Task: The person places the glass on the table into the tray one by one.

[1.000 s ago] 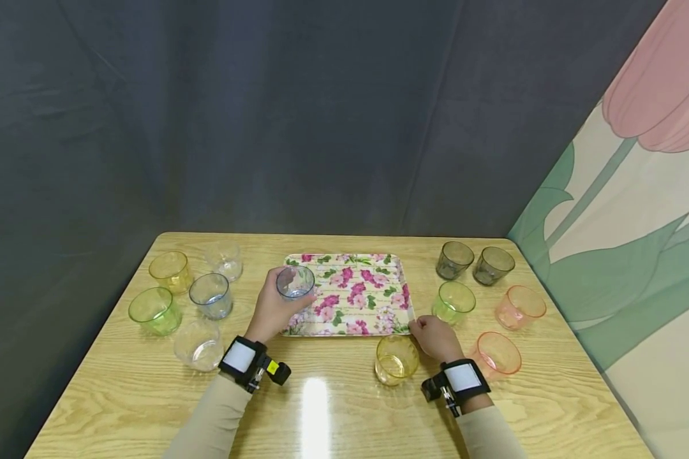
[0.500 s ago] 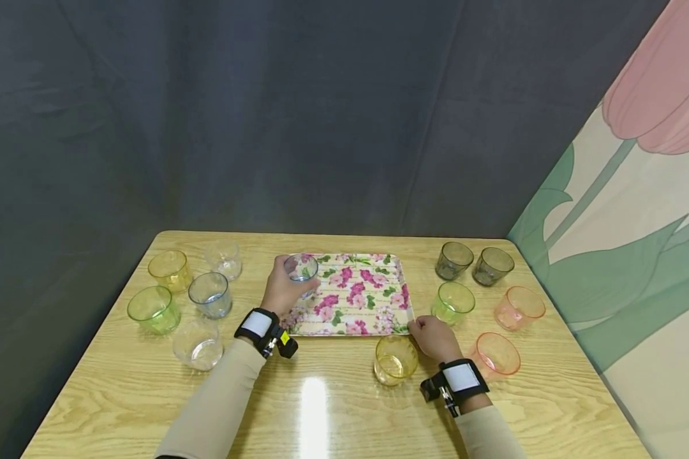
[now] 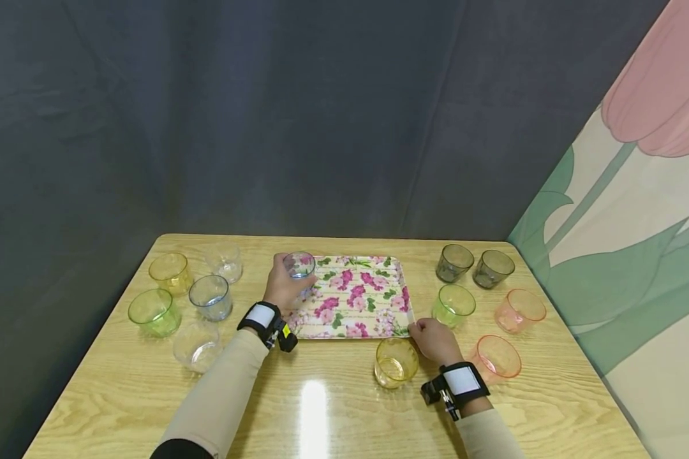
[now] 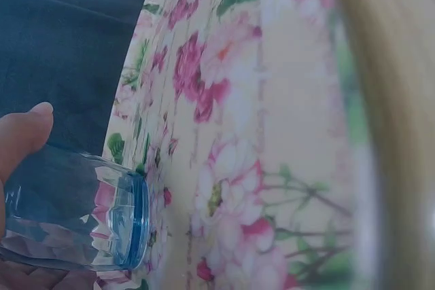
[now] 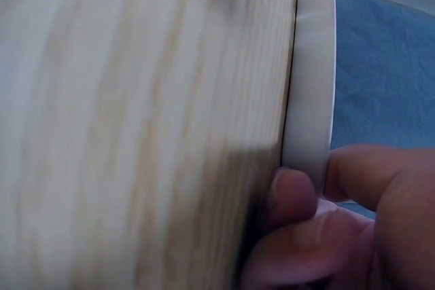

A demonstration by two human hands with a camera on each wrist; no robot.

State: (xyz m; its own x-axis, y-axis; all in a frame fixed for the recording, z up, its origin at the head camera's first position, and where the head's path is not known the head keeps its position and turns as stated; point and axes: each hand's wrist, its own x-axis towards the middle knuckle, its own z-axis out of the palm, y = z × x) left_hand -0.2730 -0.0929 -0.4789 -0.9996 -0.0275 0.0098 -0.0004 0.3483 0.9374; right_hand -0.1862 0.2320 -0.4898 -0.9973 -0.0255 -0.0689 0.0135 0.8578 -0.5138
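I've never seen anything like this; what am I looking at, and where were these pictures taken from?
It's a person, not a machine, wearing small wrist cameras. The wide picture is taken from the person's head, looking forward and down; the two close-ups come from the wrist cameras. On the wooden table lies a flowered tray, with clear and coloured glasses to its left, right and near side. The bare left hand holds a bluish glass at the tray's far left corner; the right hand pinches the near right corner.

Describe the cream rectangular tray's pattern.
The tray has a pink and green floral print, clearest in the head view.
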